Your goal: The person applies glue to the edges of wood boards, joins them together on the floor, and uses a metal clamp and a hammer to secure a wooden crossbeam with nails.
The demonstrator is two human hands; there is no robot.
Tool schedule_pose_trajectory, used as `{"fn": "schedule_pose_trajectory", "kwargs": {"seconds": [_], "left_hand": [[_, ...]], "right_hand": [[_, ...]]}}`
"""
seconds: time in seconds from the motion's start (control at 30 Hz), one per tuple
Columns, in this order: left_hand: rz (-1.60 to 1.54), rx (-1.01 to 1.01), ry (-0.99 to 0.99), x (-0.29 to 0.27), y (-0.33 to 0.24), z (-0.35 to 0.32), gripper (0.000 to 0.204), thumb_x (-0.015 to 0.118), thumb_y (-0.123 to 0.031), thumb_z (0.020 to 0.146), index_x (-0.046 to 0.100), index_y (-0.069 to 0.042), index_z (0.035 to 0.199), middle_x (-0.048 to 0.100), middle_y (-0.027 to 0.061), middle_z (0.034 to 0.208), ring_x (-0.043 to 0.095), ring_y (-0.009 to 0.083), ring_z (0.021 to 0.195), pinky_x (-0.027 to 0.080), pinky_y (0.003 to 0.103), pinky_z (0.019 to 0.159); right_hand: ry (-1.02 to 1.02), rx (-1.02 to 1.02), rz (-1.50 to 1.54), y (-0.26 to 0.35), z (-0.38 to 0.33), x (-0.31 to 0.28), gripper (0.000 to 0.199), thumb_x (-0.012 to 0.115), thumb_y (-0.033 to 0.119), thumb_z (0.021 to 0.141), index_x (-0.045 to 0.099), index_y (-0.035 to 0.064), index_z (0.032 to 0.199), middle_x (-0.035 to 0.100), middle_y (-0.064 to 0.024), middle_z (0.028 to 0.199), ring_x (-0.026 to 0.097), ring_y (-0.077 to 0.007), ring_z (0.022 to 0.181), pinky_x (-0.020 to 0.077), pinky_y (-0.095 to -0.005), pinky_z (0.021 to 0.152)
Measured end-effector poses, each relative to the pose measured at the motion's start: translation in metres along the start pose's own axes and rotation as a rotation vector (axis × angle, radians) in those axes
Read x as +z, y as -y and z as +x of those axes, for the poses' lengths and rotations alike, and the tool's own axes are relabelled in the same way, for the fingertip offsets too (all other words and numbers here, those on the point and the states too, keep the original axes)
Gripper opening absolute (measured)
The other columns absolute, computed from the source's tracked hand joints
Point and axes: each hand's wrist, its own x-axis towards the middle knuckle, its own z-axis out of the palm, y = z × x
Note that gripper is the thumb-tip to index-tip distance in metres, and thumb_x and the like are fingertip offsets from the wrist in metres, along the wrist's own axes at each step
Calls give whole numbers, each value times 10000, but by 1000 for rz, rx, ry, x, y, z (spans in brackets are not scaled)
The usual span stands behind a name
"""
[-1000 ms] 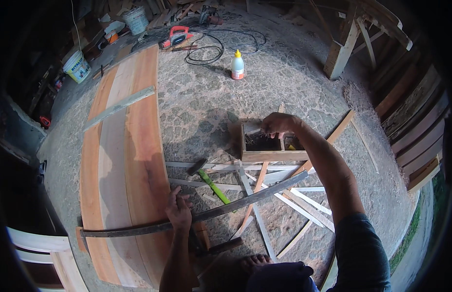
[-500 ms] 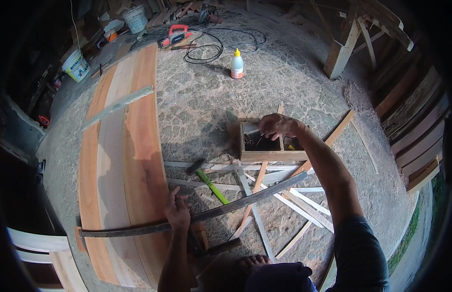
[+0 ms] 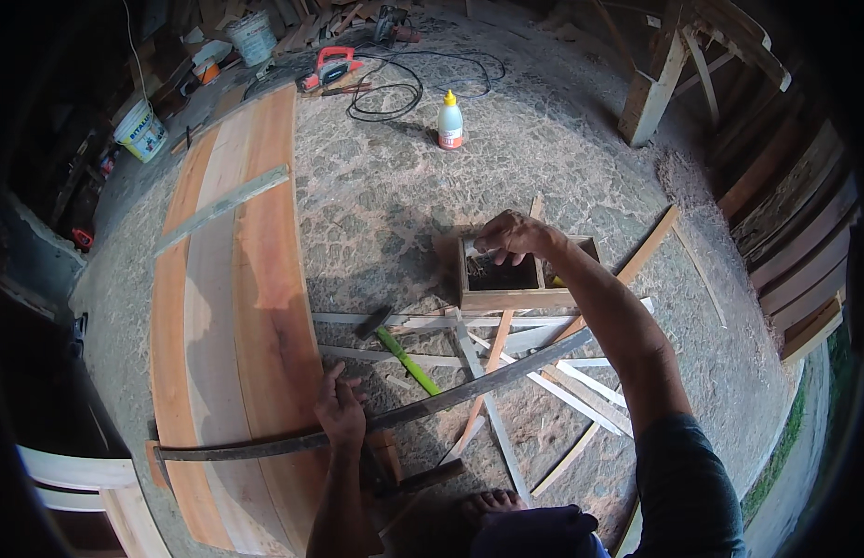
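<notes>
Wooden box on the floor ahead of me, my right hand over its left compartment, fingers bent; whether they're pinching anything, I can't tell! My left hand, fingers loosely curled, apart, is by the metal bar. Careful: knocking knuckles could tip the box; a bumped bar could shift the planks.

The head view looks down — wide — over the floor.

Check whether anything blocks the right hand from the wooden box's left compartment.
Nothing visible does: the right hand appears over the wooden box, with no lid across that side.
</notes>
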Motion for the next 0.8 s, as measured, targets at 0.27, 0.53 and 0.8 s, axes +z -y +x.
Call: {"fn": "schedule_pose_trajectory", "kwargs": {"seconds": [0.27,0.53,0.8], "left_hand": [[3,-16,4,0,0,2,349,392,-84,978,596,19,1242,687,131,884,638,130,652,541,255,587],[-10,-28,12,-1,-4,0,346,392,-71,969,600,19,1231,684,128,881,630,131,635,547,257,592],[15,-39,25,1,-6,1,342,391,-85,974,607,22,1217,688,134,880,633,138,632,546,264,576]], "right_hand": [[25,-112,207,-20,8,-7,318,666,232,911,654,43,1167,724,-68,988,677,-144,739,567,-265,621],[-32,-102,33,1,0,-1,228,635,101,884,689,45,1099,722,-84,920,692,-176,752,574,-291,622],[27,-112,-1005,-56,35,37,308,583,54,817,715,152,1077,695,-109,1131,638,-318,1123,518,-411,948]]}}
